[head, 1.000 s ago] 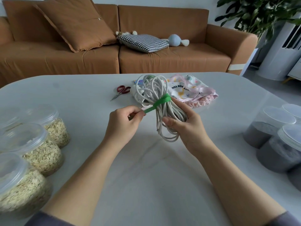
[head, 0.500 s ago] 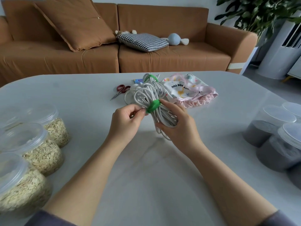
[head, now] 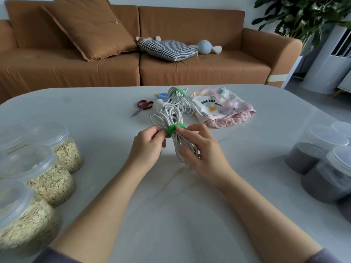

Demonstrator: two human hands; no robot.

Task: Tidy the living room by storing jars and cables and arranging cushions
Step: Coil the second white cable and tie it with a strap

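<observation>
A coiled white cable (head: 169,116) lies over the middle of the pale table (head: 180,215), bound by a green strap (head: 173,129). My left hand (head: 148,147) pinches the strap from the left. My right hand (head: 201,150) grips the lower part of the coil, thumb against the strap. Behind it lies a second white cable bundle (head: 180,101) with its own green strap. Jars of oats (head: 47,175) stand at the left, jars of dark grains (head: 321,158) at the right. A brown cushion (head: 91,29) and a checked cushion (head: 167,49) rest on the brown sofa (head: 209,69).
Red-handled scissors (head: 142,107) and a small blue box (head: 163,95) lie behind the cables. A pink printed drawstring bag (head: 222,108) sits to their right. A blue soft toy (head: 206,46) is on the sofa. A plant (head: 303,14) and a white appliance (head: 334,57) stand at the right.
The green strap's loose end, held out to the left before, is now wound tight around the coil. The bundle has dropped lower toward the table, and both hands have closed in on the strap.
</observation>
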